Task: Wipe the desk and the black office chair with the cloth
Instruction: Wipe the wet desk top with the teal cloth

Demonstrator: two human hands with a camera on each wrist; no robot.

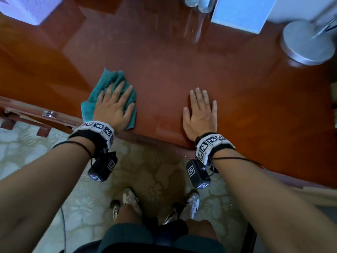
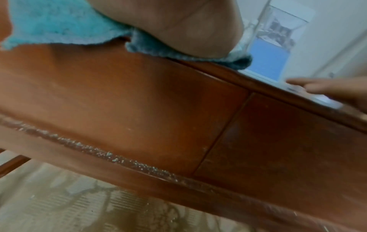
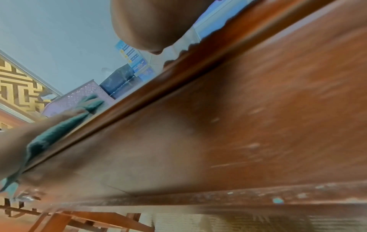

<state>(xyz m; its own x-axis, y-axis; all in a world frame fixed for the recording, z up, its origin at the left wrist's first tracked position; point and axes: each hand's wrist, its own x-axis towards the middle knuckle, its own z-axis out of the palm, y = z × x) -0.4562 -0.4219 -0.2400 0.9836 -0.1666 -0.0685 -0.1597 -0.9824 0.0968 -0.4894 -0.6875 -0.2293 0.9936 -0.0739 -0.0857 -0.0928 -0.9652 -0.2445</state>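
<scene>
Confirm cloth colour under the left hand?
Teal green cloth, plain, no pattern; clearest in the head view.

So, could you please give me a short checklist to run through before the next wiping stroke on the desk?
1. Teal terry cloth lies flat on the reddish-brown wooden desk: ok.
2. Left hand presses the cloth with straight fingers: ok.
3. Right hand rests flat on bare wood, apart from the cloth: ok.
4. Round grey metal lamp base stands at the far right, away from both hands: ok.
5. Light blue box sits at the far edge: ok.
6. Black office chair wiped: cannot tell.
</scene>
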